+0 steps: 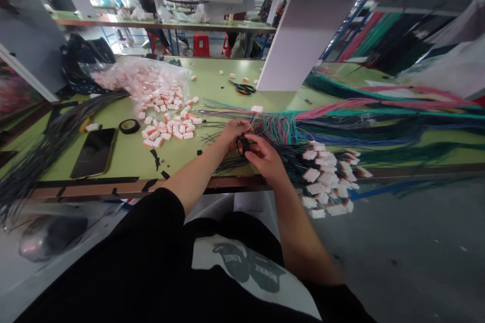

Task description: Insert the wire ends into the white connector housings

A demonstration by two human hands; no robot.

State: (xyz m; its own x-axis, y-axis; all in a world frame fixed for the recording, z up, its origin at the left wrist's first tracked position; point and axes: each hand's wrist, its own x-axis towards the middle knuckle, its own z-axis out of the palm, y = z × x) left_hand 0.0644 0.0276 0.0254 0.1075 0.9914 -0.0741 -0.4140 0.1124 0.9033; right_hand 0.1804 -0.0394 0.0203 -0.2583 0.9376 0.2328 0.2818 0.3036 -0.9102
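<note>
I log the following. Left hand (234,133): grip closed around a thin bundle of wires that ends in a white connector (256,109), raised just above the hand. Right hand (265,157): grip closed on a small roll of black tape (243,145), held against the left hand near the front edge of the tabletop (129,161), about midway along it.

Coloured wires (341,121): pink, teal and blue strands, running from the hands along the tabletop toward its right end. Finished connectors (328,179): a cluster of white blocks on wire ends, hanging over the front edge just right of the right hand.

Loose connectors (168,128): a pile of white and orange pieces, left of the hands, spilling from a clear plastic bag (140,78) nearer the back left corner. Second tape roll (129,126): flat on the tabletop, left of the pile. Phone (94,152): dark screen up, near the front left edge. Black cables (45,146): a long bundle crossing the left end and drooping over the front edge. Scissors (243,89): toward the back edge, beside a white pillar (299,35). Black tape scraps lie stuck along the front edge.
</note>
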